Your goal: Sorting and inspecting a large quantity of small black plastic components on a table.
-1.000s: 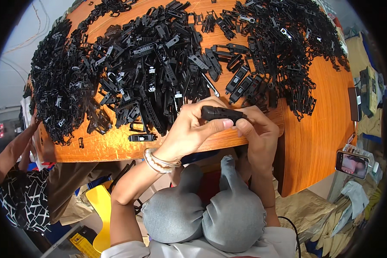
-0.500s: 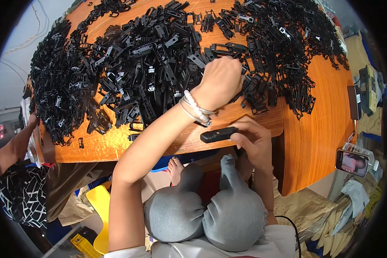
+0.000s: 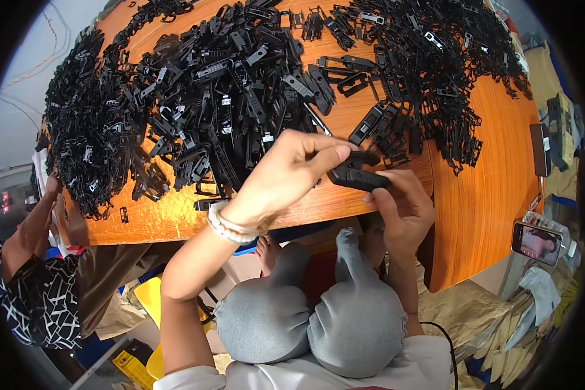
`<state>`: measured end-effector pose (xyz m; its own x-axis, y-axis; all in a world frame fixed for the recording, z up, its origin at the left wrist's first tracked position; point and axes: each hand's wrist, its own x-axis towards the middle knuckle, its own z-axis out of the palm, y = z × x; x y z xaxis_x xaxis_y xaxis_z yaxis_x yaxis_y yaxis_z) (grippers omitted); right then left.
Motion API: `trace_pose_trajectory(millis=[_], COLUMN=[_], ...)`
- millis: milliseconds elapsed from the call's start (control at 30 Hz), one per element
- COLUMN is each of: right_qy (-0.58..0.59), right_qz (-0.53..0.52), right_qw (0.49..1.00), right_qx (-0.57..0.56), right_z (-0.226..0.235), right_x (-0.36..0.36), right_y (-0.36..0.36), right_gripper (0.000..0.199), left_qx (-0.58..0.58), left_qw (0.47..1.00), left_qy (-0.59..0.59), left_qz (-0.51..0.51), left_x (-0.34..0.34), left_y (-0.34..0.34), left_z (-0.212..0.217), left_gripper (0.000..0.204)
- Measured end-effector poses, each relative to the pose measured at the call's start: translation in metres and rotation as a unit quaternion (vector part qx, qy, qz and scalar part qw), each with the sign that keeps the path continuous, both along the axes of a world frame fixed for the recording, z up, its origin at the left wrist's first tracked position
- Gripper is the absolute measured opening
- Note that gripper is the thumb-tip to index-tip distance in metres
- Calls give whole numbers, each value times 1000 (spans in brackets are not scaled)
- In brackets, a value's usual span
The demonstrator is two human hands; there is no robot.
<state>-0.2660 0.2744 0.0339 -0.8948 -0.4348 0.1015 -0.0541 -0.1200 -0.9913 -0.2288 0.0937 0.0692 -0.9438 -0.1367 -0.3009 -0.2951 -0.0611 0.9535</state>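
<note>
Near the front edge of the wooden table, my right hand (image 3: pixel 406 211) pinches the right end of an elongated black plastic casing (image 3: pixel 357 178) between thumb and fingers. My left hand (image 3: pixel 292 166), a pale beaded bracelet on its wrist, reaches across from the left. Its thumb and fingers close on a small dark plastic piece (image 3: pixel 365 158) just above the casing. The two pieces overlap in view, and I cannot tell whether they touch. Behind my left hand spreads a large heap of black plastic parts (image 3: pixel 240 84).
More black frames (image 3: pixel 445 97) lie piled at the right, and another heap (image 3: pixel 84 130) covers the left. A phone (image 3: pixel 536 243) stands beyond the table's right edge. At the far left is another person's arm (image 3: pixel 29 227). A yellow chair (image 3: pixel 151 299) stands below the table.
My left hand has come back from the parts on the table to the casing, now with a dark piece in its fingers. My right hand and the casing have moved slightly right and up.
</note>
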Motion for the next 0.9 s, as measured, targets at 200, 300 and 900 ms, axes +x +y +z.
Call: trace_pose_trajectory(millis=[200, 300, 900], right_qy=[79, 159, -51], right_qz=[-10, -14, 284], right_qw=[994, 981, 939], right_qx=[71, 106, 188], right_z=[2, 8, 8], right_x=[0, -5, -9], right_y=[3, -6, 38], right_gripper=[24, 30, 19], left_qx=[-124, -184, -252], left_qw=[980, 972, 947], left_qy=[-83, 114, 161], left_qz=[-128, -90, -115], left_x=[14, 19, 29], left_y=[4, 5, -31], left_z=[20, 16, 9], left_gripper=[37, 39, 22])
